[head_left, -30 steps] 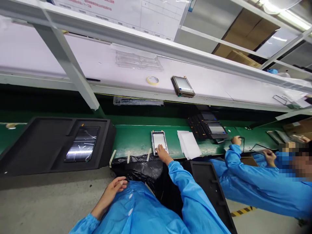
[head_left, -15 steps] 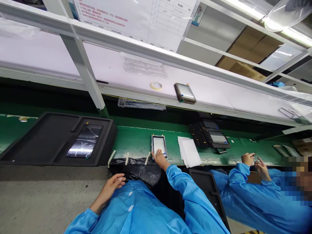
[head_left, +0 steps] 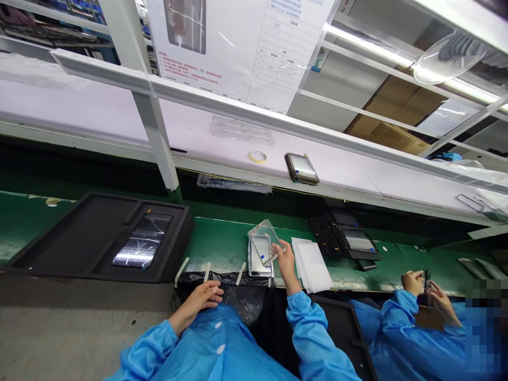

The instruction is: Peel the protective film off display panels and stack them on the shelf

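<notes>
My right hand point(head_left: 286, 260) grips the right edge of a clear rectangular panel point(head_left: 262, 236) with a small blue mark near its lower corner. The panel is tilted above another panel with a white middle point(head_left: 257, 265), which lies on the green bench and is partly covered by it. My left hand point(head_left: 201, 300) rests in front of my body near the bench edge, fingers loosely stretched and nothing seen in it. Right of the panels lies a stack of white sheets point(head_left: 313, 267).
At left, a black foam tray point(head_left: 75, 238) holds a dark glossy screen point(head_left: 143, 241). Black trays with panels point(head_left: 349, 238) stand at right. A stack of panels point(head_left: 302, 168) and a tape roll point(head_left: 257, 156) sit on the shelf. A co-worker's hands point(head_left: 426, 288) work at far right.
My right hand has risen from the panel on the bench and now lifts a clear panel above it, tilted. My left hand has shifted slightly to the right. The camera view has tilted upward.
</notes>
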`<state>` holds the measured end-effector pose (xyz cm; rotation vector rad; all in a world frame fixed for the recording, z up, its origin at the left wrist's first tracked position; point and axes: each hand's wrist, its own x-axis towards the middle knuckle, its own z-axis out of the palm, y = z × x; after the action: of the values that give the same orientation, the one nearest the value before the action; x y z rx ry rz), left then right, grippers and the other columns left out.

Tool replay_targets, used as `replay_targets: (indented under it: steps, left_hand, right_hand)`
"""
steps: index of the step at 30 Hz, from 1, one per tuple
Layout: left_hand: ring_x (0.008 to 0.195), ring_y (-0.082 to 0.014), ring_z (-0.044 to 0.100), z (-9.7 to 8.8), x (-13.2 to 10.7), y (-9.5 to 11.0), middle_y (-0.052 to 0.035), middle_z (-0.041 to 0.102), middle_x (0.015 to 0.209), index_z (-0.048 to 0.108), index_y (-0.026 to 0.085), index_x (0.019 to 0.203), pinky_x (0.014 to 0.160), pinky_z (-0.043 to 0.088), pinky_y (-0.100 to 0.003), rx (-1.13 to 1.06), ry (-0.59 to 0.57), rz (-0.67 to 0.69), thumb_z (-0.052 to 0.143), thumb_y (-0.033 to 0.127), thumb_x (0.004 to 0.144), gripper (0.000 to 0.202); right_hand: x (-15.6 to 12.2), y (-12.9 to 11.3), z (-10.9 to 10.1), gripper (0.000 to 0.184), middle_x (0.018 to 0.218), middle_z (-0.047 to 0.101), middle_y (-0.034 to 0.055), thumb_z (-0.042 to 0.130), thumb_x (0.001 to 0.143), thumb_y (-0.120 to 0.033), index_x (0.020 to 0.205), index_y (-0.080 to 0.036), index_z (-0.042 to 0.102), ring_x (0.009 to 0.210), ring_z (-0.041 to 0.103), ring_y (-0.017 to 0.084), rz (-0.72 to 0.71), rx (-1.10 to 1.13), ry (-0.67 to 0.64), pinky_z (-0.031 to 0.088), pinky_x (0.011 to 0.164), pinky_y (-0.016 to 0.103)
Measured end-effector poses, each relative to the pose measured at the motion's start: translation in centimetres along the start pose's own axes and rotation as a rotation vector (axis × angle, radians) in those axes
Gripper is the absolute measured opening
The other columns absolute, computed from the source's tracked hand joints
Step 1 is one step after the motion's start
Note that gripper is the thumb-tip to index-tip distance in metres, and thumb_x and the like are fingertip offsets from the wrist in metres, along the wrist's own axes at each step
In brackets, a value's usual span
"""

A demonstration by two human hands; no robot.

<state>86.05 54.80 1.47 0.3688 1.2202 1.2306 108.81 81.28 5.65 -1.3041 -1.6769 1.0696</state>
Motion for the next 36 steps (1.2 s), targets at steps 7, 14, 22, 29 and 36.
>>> replay_targets:
  steps: [7,14,22,29,36]
  left_hand:
    - [0.125,-0.0327,0.061,5.0,1.1,4.9,-0.0167,0.067,0.134,0.059,0.02,0.129,0.107,0.046,-0.047,-0.48,-0.237,0.121,0.08,0.041,0.08,0.058]
    - [0.12,-0.0349,0.066,2.1,-0.4,7.2,-0.0172,0.074,0.122,0.051,0.016,0.136,0.102,0.053,-0.051,-0.5,-0.119,0.133,0.07,0.028,0.088,0.053]
    - [0.125,-0.0392,0.061,-0.6,-2.4,8.1,-0.0206,0.067,0.133,0.056,0.016,0.134,0.098,0.055,-0.054,-0.39,-0.305,0.073,0.065,0.035,0.093,0.047]
    - [0.125,-0.0384,0.062,-1.7,-3.0,7.9,-0.0235,0.067,0.132,0.052,0.013,0.138,0.099,0.053,-0.056,-0.436,-0.302,0.028,0.063,0.031,0.094,0.049]
    - [0.108,-0.0336,0.071,-2.0,-3.1,6.7,-0.018,0.076,0.115,0.053,0.016,0.134,0.088,0.059,-0.049,-0.46,-0.281,-0.039,0.064,0.03,0.094,0.045]
  right_hand:
    - [-10.7,-2.2,6.2,0.054,0.108,0.073,0.013,0.057,0.089,-0.06,0.124,-0.021,0.047,0.098,0.072,0.027,0.096,0.525,-0.192,0.059,0.08,0.042]
    - [-13.0,-5.1,4.6,0.047,0.149,0.044,0.015,0.069,0.088,-0.045,0.131,-0.026,0.06,0.13,0.05,0.031,-0.415,-0.087,-0.469,0.052,0.098,0.047]
    - [-13.5,-8.5,5.8,0.051,0.118,0.061,0.0102,0.078,0.083,-0.043,0.127,-0.025,0.061,0.105,0.052,0.026,-0.9,-0.564,-0.584,0.043,0.088,0.042]
    - [-14.2,-9.8,7.1,0.031,0.102,0.067,0.0031,0.073,0.086,-0.048,0.104,-0.024,0.068,0.1,0.051,0.022,-0.91,-0.588,-0.703,0.035,0.087,0.037]
    - [-15.5,-9.4,8.4,0.019,0.088,0.061,0.0046,0.052,0.101,-0.03,0.088,-0.018,0.059,0.084,0.05,0.019,-0.981,-0.634,-0.77,0.039,0.074,0.031]
